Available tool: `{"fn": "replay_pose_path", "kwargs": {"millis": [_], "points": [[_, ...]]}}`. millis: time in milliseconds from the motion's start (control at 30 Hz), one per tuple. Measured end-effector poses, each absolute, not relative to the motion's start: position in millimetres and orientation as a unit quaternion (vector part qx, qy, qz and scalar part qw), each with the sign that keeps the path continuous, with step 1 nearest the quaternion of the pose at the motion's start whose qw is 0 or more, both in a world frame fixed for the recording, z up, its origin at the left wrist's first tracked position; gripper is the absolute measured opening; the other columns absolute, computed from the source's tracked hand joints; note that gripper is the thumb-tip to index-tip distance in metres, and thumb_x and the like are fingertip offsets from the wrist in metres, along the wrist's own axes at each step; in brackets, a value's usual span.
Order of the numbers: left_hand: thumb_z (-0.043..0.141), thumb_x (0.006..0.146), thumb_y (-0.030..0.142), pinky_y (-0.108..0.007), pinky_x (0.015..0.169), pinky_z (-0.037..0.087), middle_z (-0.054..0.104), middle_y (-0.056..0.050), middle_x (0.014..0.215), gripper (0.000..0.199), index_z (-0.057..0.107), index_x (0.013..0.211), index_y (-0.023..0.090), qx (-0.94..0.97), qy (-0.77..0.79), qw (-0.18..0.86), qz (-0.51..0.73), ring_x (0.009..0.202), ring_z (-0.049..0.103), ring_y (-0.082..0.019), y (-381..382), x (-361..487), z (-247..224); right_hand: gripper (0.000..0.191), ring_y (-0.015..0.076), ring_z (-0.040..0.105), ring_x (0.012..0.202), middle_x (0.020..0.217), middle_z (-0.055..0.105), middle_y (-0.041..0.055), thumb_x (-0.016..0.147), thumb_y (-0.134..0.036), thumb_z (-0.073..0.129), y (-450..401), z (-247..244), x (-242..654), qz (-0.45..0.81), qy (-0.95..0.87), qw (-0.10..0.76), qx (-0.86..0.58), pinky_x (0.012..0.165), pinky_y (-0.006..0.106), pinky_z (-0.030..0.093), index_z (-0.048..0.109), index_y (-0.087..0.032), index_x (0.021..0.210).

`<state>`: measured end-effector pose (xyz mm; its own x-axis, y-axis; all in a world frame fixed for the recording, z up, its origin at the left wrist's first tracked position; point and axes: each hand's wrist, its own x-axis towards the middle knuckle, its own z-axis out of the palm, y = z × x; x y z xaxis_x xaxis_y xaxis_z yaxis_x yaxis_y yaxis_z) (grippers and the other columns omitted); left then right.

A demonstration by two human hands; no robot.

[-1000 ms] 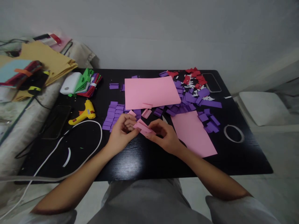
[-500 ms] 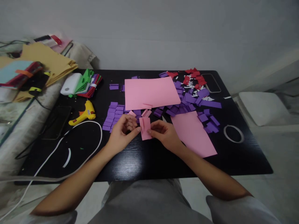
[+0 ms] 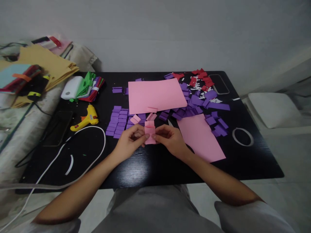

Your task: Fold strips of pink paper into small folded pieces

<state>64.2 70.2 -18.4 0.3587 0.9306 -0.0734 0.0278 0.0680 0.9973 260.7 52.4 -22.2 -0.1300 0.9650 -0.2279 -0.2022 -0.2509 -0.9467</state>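
Note:
Between my two hands is a small folded piece of pink paper [image 3: 150, 131], held upright over the table's middle. My left hand [image 3: 132, 137] pinches its left edge, thumb in front. On the other edge, the thumb and fingers of my right hand [image 3: 171, 137] are closed. Just beyond lie small folded pink pieces [image 3: 135, 119] and a large pink sheet [image 3: 155, 97]. Another pink sheet [image 3: 200, 137] lies by my right wrist. A pointed blade tip [image 3: 170, 123] shows beside my right hand; the rest of it is hidden.
Folded purple pieces [image 3: 118, 121] lie in rows at left, with more purple pieces [image 3: 194, 100] heaped at right beside red scraps [image 3: 202, 77]. A yellow glue gun [image 3: 87, 119] and looping white cable [image 3: 105, 139] occupy the left. A tape ring [image 3: 243, 137] lies at right.
My left hand has moved right and closed on the pink piece's left edge. The piece has turned, its fold now running across. My right hand has stayed on it.

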Motion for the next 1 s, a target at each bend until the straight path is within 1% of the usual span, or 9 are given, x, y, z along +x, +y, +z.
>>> {"fn": "replay_pose_path", "kwargs": {"millis": [200,300,400,500,567,667,767,833,1000], "points": [[0.078,0.086,0.033,-0.024,0.057,0.058,0.072,-0.001,0.073,0.019,0.072,0.093,0.017,0.575,0.394,0.594,0.401,0.057,0.066,-0.012,71.0,64.6,-14.2,0.018,0.0132,0.072,0.072,0.079,0.076,-0.0018,0.071,-0.030,0.089,51.2,-20.7,261.6,0.642,-0.403,0.457,-0.465,0.071,0.027,0.064,0.079,-0.023,0.083],[0.074,0.090,0.029,-0.025,0.061,0.059,0.076,-0.004,0.084,0.013,0.074,0.094,0.017,0.595,0.365,0.594,0.401,0.062,0.070,-0.013,71.4,61.9,-11.8,0.014,0.0142,0.073,0.073,0.079,0.076,-0.0022,0.072,-0.026,0.087,51.0,-18.6,263.7,0.641,-0.400,0.465,-0.461,0.072,0.029,0.065,0.080,-0.024,0.083],[0.070,0.092,0.024,-0.026,0.063,0.059,0.078,-0.006,0.094,0.009,0.076,0.093,0.018,0.616,0.333,0.584,0.411,0.066,0.072,-0.014,72.2,59.1,-10.4,0.012,0.0157,0.074,0.076,0.083,0.078,-0.0010,0.075,-0.028,0.085,50.3,-16.3,266.0,0.649,-0.405,0.466,-0.444,0.075,0.031,0.066,0.081,-0.024,0.087],[0.067,0.092,0.018,-0.026,0.067,0.058,0.078,-0.005,0.094,0.011,0.078,0.094,0.019,0.647,0.329,0.547,0.417,0.069,0.072,-0.014,73.5,56.6,-10.6,0.015,0.0174,0.075,0.079,0.085,0.079,0.0007,0.082,-0.035,0.081,49.4,-15.4,266.7,0.661,-0.404,0.467,-0.426,0.075,0.033,0.066,0.081,-0.023,0.091],[0.065,0.092,0.015,-0.026,0.070,0.057,0.078,-0.005,0.093,0.016,0.079,0.096,0.020,0.679,0.332,0.505,0.416,0.077,0.073,-0.016,74.3,54.8,-10.7,0.017,0.0173,0.076,0.082,0.088,0.079,0.0010,0.080,-0.035,0.084,48.9,-16.1,265.8,0.649,-0.413,0.475,-0.426,0.078,0.032,0.066,0.081,-0.023,0.092],[0.062,0.094,0.013,-0.027,0.073,0.057,0.079,-0.007,0.095,0.019,0.079,0.098,0.021,0.719,0.331,0.453,0.411,0.087,0.074,-0.018,74.1,53.0,-9.7,0.022,0.0169,0.077,0.090,0.094,0.081,0.0008,0.075,-0.030,0.090,48.3,-18.2,263.7,0.617,-0.438,0.487,-0.437,0.087,0.032,0.064,0.080,-0.024,0.093],[0.061,0.097,0.017,-0.026,0.070,0.058,0.078,-0.006,0.095,0.018,0.076,0.106,0.019,0.712,0.336,0.453,0.418,0.081,0.073,-0.016,71.7,53.5,-9.2,0.023,0.0184,0.077,0.093,0.097,0.081,0.0021,0.076,-0.032,0.089,47.0,-19.8,262.2,0.591,-0.457,0.487,-0.451,0.091,0.034,0.064,0.080,-0.025,0.096],[0.066,0.096,0.021,-0.025,0.069,0.059,0.077,-0.005,0.092,0.016,0.074,0.109,0.019,0.695,0.352,0.461,0.425,0.076,0.072,-0.014,69.9,55.1,-10.8,0.024,0.0200,0.078,0.093,0.097,0.082,0.0032,0.078,-0.035,0.088,45.7,-20.0,261.6,0.577,-0.467,0.486,-0.461,0.091,0.036,0.064,0.079,-0.025,0.098],[0.080,0.088,0.025,-0.022,0.070,0.062,0.077,-0.003,0.089,0.019,0.073,0.104,0.018,0.679,0.396,0.448,0.427,0.073,0.074,-0.012,68.2,59.2,-19.6,0.021,0.0211,0.079,0.093,0.097,0.082,0.0035,0.081,-0.038,0.085,43.0,-20.7,260.3,0.542,-0.489,0.495,-0.471,0.089,0.037,0.065,0.079,-0.025,0.097]]}}
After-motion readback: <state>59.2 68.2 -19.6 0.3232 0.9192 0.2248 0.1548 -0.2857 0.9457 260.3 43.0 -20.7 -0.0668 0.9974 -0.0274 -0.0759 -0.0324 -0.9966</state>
